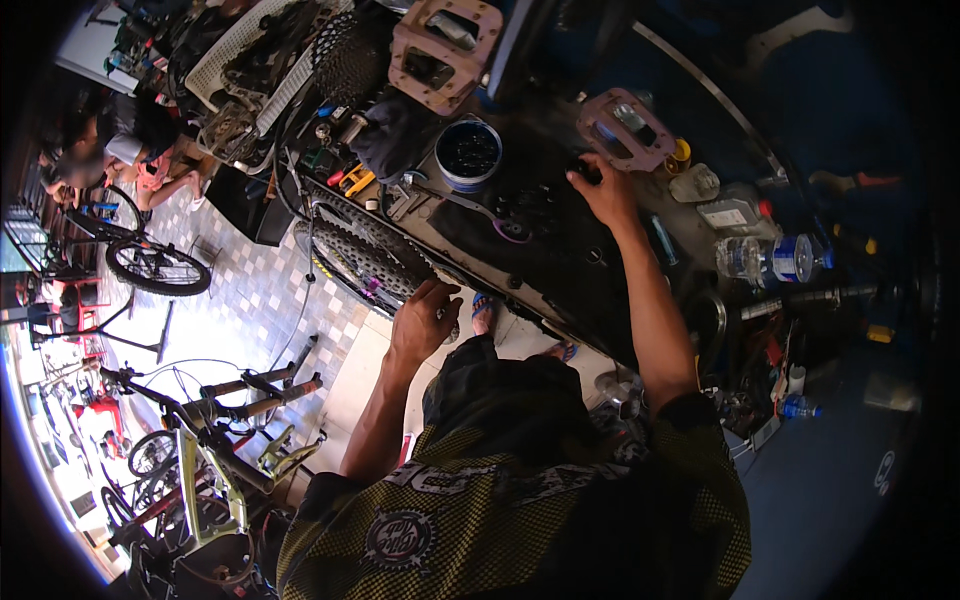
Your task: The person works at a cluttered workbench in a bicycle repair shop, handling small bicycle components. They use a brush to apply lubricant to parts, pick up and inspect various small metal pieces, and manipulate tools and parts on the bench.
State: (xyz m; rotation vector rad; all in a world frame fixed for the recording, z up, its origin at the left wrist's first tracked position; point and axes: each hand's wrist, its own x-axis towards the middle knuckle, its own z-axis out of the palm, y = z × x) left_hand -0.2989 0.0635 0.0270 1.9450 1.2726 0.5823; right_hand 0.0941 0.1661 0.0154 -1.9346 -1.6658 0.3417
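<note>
- Curled fingers form a loose fist at the left hand (430, 315), below and left of the round tub (468, 184); I cannot tell whether anything is pinched inside.
- Bent thumb and forefinger leave a dark gap at the right hand (603, 190), right of the tub; its fingertips are too shadowed to show whether they pinch anything.
- Far left of the tub, a bicycle (157, 265) with round black tyres stands on small patterned tiles (235, 275).
- Left of the tub and above its level, a pale plastic basket (292, 92) has a perforated wall.
- Below and left of the tub, a black tyre (375, 245) shows rows of knobbly blocks.
- Smooth and cylindrical, the tub has a blue-and-pale wall and glossy, dark contents.
- Just below the tub, a slim tool (470, 203) ends in a purple ring.
- Right of the tub, what looks like a pinkish pedal (641, 152), angular with cut-out windows, lies just beside the right hand.
- Far right of the tub and lower, a ribbed, clear plastic bottle (745, 258) lies sideways.
</note>
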